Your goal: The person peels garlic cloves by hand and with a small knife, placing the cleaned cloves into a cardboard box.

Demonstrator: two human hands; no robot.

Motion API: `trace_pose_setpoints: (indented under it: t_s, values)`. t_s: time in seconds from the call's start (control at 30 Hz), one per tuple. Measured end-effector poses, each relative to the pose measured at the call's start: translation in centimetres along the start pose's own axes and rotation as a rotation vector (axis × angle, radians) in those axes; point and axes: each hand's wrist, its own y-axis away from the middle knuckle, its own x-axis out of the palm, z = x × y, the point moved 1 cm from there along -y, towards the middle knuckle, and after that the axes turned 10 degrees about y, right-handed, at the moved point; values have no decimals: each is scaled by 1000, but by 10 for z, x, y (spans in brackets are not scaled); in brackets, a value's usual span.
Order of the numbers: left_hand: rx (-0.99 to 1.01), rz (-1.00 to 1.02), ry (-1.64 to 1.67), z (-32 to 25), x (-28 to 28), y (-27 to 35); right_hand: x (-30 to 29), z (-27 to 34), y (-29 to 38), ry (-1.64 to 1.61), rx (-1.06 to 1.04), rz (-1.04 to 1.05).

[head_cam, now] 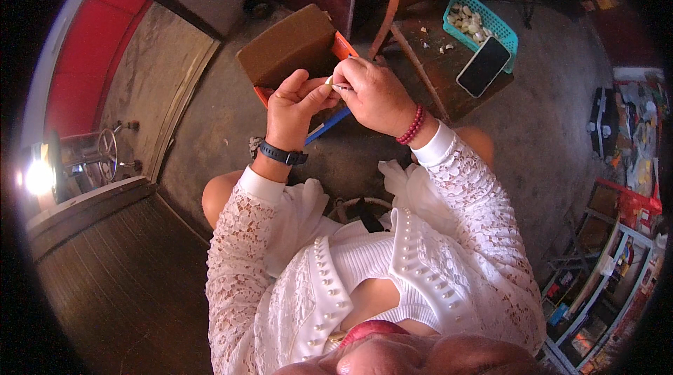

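Observation:
My left hand (pixel 301 101), with a black watch at the wrist, pinches a small pale piece (pixel 329 81), which looks like a garlic clove, between thumb and fingers. My right hand (pixel 370 92), with a red bead bracelet, meets it from the other side. Between my right fingertips a bit of shiny metal (pixel 343 87) shows, perhaps a small blade; the rest of it is hidden. Beneath both hands is an open cardboard box (pixel 286 41) with orange and blue edges. Its inside is mostly covered by my hands.
A wooden chair (pixel 420 67) at the upper right bears a teal plastic basket (pixel 506 33) of peeled garlic cloves (pixel 469 24). A smartphone (pixel 484 66) leans over the basket's near edge. Loose garlic bits (pixel 446 48) lie beside it. A cluttered shelf (pixel 604 291) stands far right.

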Motion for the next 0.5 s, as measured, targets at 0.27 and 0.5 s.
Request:
trace_pose_setpoints:
  t_s: [0.27, 0.5]
  values:
    - [-86, 7, 258, -6, -4, -6, -7, 6, 0, -149, 25, 92]
    - [-127, 43, 282, -8, -1, -3, -17, -11, -1, -482, 422, -31]
